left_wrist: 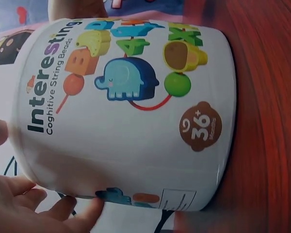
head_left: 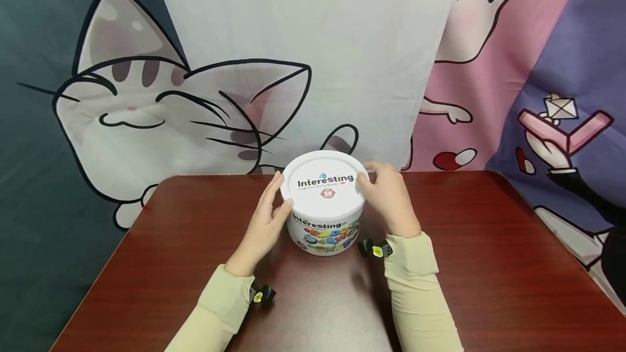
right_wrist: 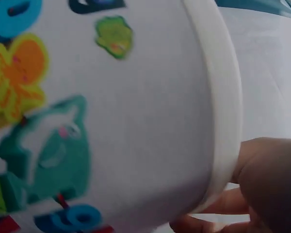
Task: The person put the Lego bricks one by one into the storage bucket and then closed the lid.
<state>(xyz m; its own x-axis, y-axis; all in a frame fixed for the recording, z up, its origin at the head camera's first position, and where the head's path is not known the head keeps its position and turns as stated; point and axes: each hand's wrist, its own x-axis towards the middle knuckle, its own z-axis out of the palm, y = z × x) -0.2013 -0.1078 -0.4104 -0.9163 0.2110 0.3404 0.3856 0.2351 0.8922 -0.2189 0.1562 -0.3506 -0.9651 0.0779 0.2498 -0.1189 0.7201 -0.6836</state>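
A round white tub (head_left: 325, 235) of string beads stands upright on the table, its white lid (head_left: 325, 186) fitted on top. Coloured pictures of animal and letter beads run around its wall, seen close in the left wrist view. My left hand (head_left: 261, 227) lies along the tub's left side with fairly straight fingers, the thumb by the lid's rim. On the opposite side, my right hand (head_left: 391, 197) grips the lid's edge with bent fingers and thumb. In the right wrist view, its fingers (right_wrist: 228, 201) curl at the rim. The tub's contents are hidden.
The reddish-brown wooden table (head_left: 489, 265) has rounded far corners. Behind it hangs a cloth (head_left: 313, 26) printed with cartoon animals. A small black wrist device (head_left: 376, 249) sits at the right cuff and a similar device (head_left: 261, 294) at the left one.
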